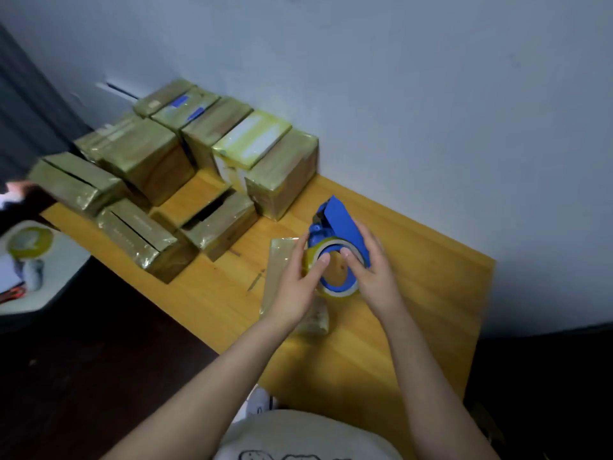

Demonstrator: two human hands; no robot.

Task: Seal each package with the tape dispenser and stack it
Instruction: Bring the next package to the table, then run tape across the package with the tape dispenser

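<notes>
Two hands are working one tool here. In the head view, your left hand (300, 287) is curling round the nine o'clock side of the tape roll (338, 292), thumb resting at the core. Your right hand (368, 270) is wrapping the three o'clock side of the blue tape dispenser (338, 224), thumb also at the core. Both are gripping it above the bench (431, 293). The package (282, 257) you are about to seal is lying flat beneath, partly hidden under your left hand, its far end showing at ten o'clock of the dispenser.

Nothing is pinning that package down, so I judge it may be sliding or twisting once tape is dragging across it, leaving the strip crooked. Your thumbs are sitting right at the roll, so a free end may be sticking to skin or back onto itself; whether one is hanging loose I cannot tell. The dispenser's hood is pointing to twelve o'clock, and I cannot make out the blade, so be minding your right fingers there.

At ten o'clock the sealed stack (232, 141) is standing along the wall, with open packages (215, 220) crowding in front. The leftmost is sitting near the bench edge, so a hasty placement may be knocking it off.
</notes>
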